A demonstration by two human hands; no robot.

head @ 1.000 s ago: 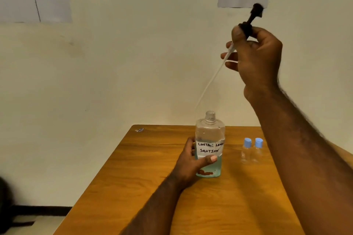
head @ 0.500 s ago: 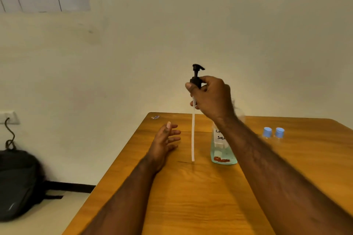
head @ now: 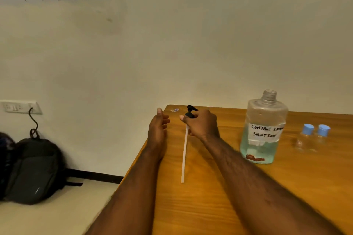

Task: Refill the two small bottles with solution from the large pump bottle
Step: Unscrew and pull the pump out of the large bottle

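Head view: right hand (head: 202, 126) grips black pump (head: 191, 111), white tube trailing; left hand (head: 157, 129) relaxed; large bottle (head: 263, 126) uncapped.

Both forearms reach forward over the table (head: 200, 200) toward its far left corner. The right hand (head: 203, 125) is curled round the pump (head: 184, 150), pinching its black head. The left hand (head: 158, 129) stands just beside it on edge, fingers relaxed, holding nothing.

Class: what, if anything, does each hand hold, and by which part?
The right hand grips the pump by its black head, at the top of the white tube. The left hand is open and holds nothing.
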